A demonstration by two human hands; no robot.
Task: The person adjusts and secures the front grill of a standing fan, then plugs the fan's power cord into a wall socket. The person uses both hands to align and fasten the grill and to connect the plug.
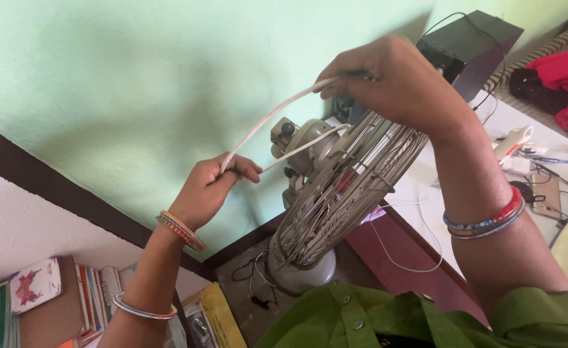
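Both hands stretch white cord above fan.

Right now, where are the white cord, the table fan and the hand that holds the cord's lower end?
white cord (268,119), head view, middle of its stretched length.
table fan (342,193), head view, wire grille.
left hand (210,187), head view, back of the hand.

Open space left between wall and fan. Passage crossed by taut white cord. Right side blocked: black box, cluttered surface.
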